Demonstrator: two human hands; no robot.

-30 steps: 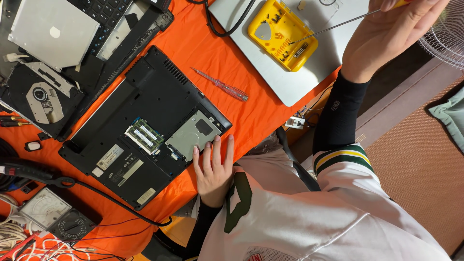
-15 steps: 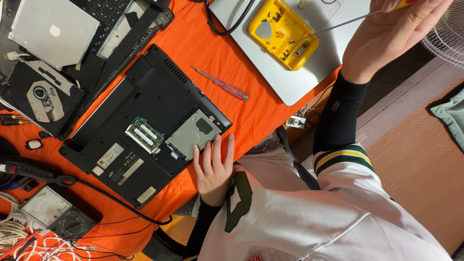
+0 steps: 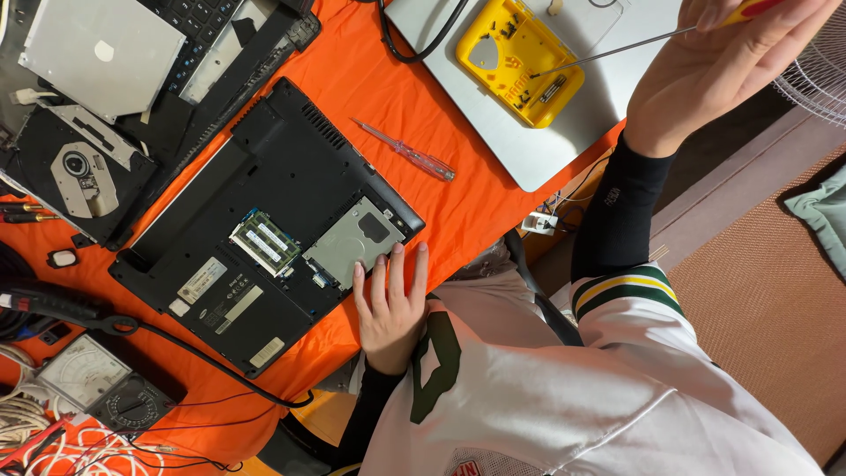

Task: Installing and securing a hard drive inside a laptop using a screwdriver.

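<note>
My left hand (image 3: 390,304) lies flat, fingers together, on the upturned matte black plastic laptop (image 3: 264,229) beside its bare metal drive. My right hand (image 3: 718,66) pinches a thin steel-shafted screwdriver (image 3: 617,51) over the yellow plastic screw tray (image 3: 520,53).

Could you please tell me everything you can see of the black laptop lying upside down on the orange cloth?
The black laptop lies base-up and askew on the orange cloth. Its bottom cover is off, baring green memory sticks and a silver hard drive. Vent slots line its upper edge; pale labels sit on its lower part. The left hand rests fingertips on its near edge by the drive.
</note>
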